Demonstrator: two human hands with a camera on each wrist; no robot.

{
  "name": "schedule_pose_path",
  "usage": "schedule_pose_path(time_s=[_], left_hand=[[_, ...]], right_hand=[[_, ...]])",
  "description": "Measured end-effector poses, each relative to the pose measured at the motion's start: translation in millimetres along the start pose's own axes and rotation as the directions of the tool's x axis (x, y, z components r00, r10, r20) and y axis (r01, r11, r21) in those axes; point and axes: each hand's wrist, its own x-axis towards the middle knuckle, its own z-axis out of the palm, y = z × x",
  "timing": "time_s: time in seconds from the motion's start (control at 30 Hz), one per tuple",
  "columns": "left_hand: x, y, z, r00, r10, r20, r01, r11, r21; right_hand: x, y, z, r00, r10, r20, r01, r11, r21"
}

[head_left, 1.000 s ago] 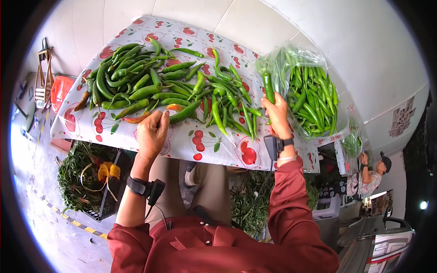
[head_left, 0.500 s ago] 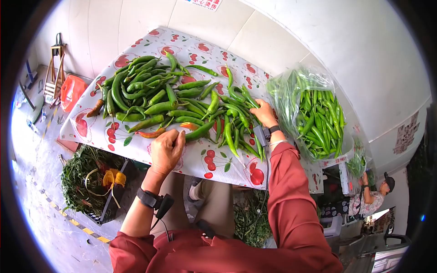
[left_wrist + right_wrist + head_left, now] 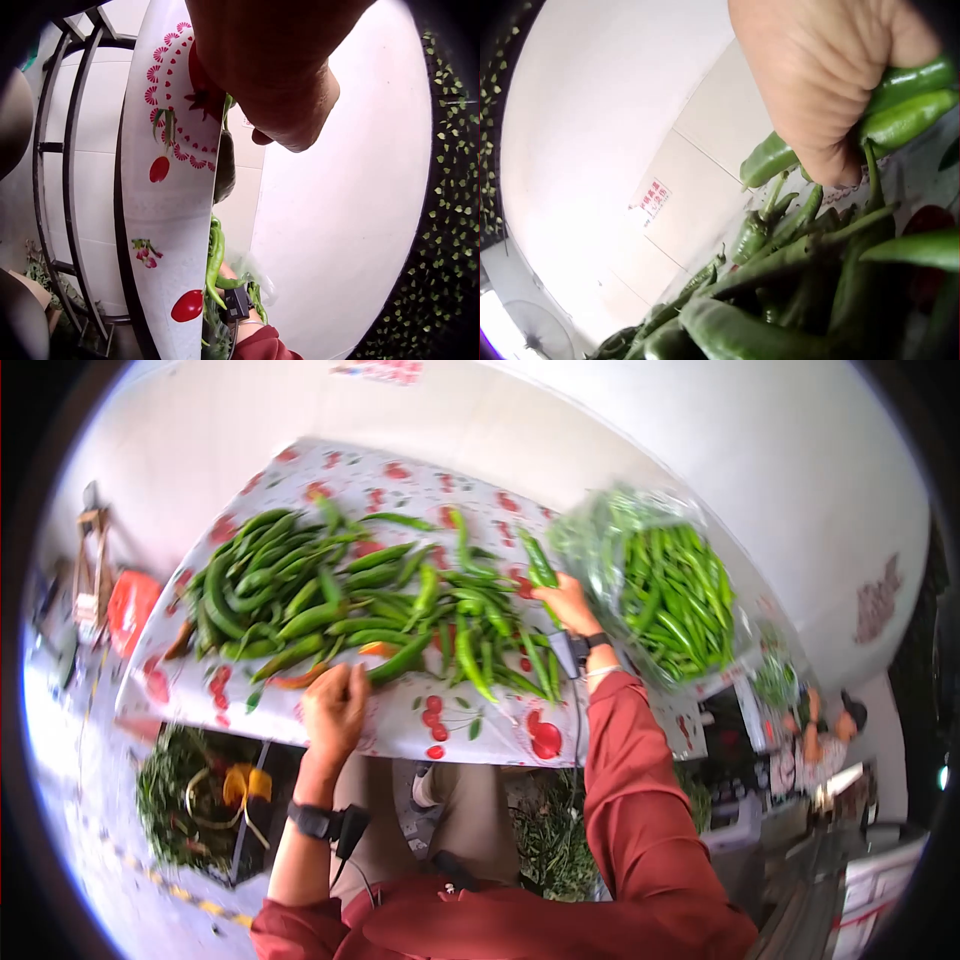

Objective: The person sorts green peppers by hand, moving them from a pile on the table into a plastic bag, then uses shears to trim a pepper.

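One green pepper (image 3: 537, 557) is sticking up out of the right hand (image 3: 568, 603), whose fingers are curling round it above the right part of the tabletop (image 3: 490, 742), between the loose peppers (image 3: 468, 650) and the clear plastic bag (image 3: 590, 550). In the right wrist view another, lighter pepper (image 3: 909, 121) is lying against the same hand; whether it is being gripped too, I cannot tell.

The left hand (image 3: 335, 705) is hovering or resting by the near edge, fingers curling inward and thumb folding over, with no pepper showing in it. Whether it is touching the cloth, I cannot tell. Just beside it, an orange-red pepper (image 3: 298, 678) is lying at the front of the heap.

A dense pile (image 3: 245, 580) of green peppers is spreading over the left part of the tabletop and running into the loose ones at the middle. The bag is standing by the right edge, holding many bright green peppers (image 3: 680, 600). Below the near left corner, a dark crate (image 3: 238, 835) is holding leafy greens (image 3: 168, 800) and something yellow (image 3: 245, 785). Past the left edge, a red bag (image 3: 130, 608) is sitting near a wooden frame (image 3: 92, 570). Someone in a dark cap (image 3: 853, 710) is showing beyond the right edge.
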Motion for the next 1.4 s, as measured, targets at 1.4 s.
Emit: schedule_pose_path(time_s=[1.4], left_hand=[[0.4, 3.2, -0.6, 1.000, -0.007, 0.018, 0.007, 1.000, -0.019]], right_hand=[[-6.1, 2.5, -150.0, 0.913, -0.311, -0.265, 0.103, 0.803, -0.587]])
